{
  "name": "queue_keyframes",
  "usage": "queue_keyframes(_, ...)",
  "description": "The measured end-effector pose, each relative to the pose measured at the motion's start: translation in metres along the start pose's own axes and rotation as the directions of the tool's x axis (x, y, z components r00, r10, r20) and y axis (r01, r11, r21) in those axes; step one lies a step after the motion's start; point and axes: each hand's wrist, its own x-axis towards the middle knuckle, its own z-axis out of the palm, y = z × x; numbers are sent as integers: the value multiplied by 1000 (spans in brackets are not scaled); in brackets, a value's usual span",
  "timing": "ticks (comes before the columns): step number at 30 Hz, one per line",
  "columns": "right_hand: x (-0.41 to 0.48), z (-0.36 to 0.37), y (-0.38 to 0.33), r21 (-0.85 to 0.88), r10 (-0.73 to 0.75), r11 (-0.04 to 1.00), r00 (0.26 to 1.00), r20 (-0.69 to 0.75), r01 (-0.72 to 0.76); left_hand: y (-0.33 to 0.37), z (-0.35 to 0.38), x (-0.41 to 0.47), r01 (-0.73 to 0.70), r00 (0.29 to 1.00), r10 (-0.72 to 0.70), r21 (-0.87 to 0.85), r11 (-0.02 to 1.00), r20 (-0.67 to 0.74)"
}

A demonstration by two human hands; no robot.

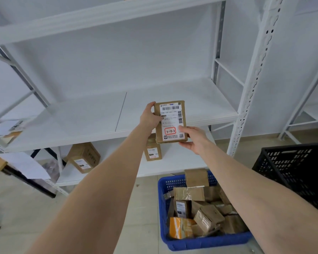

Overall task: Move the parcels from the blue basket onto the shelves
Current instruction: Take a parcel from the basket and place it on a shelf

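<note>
One labelled parcel [170, 121] is being held before the middle shelf [81, 121] on outstretched arms, gripped at its left edge by the left hand [151, 117] and at its lower corner by the right hand [195, 139]. Two boxes [84, 157] are being stored beneath, many in one blue basket [206, 242].

Two hands [151, 117] [195, 139], one held parcel [171, 121], two shelved parcels [84, 156] [152, 152] — two baskets [162, 208] [292, 167]

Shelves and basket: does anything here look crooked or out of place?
Mostly tidy. On the lower shelf, the left box looks tilted, unlike the upright box further right. In the blue basket, parcels lie jumbled at all angles.
</note>
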Motion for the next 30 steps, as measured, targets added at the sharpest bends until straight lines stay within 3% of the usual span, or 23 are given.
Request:
queue_keyframes(17, 3, 181, 127, -24, 88, 996, 995, 36, -87, -140, -180, 3, 93, 995, -91, -29, 995, 46)
queue_keyframes(30, 117, 289, 256, -108, 267, 958, 964, 3, -265, -317, -237, 93, 273, 962, -273, 27, 962, -20)
